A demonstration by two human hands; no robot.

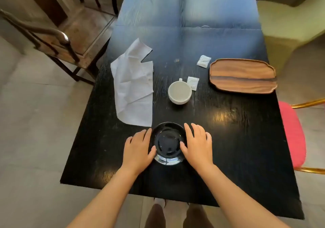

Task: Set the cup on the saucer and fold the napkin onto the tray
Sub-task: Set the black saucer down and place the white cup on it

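Observation:
A glossy black saucer (168, 143) lies near the front edge of the black table (228, 139). My left hand (138, 148) rests flat against its left rim and my right hand (197, 146) against its right rim, thumbs touching the saucer's edge, fingers spread. A white cup (179, 92) stands upright and empty beyond the saucer, its handle pointing away. A crumpled white napkin (133, 85) lies unfolded at the left of the table. A wooden tray (242, 75) sits bare at the right.
Two small white sachets (204, 61) (193, 83) lie between the cup and the tray. A wooden chair (70, 34) stands at the left, a red-cushioned chair (292, 132) at the right edge, a pale armchair (284, 22) behind it.

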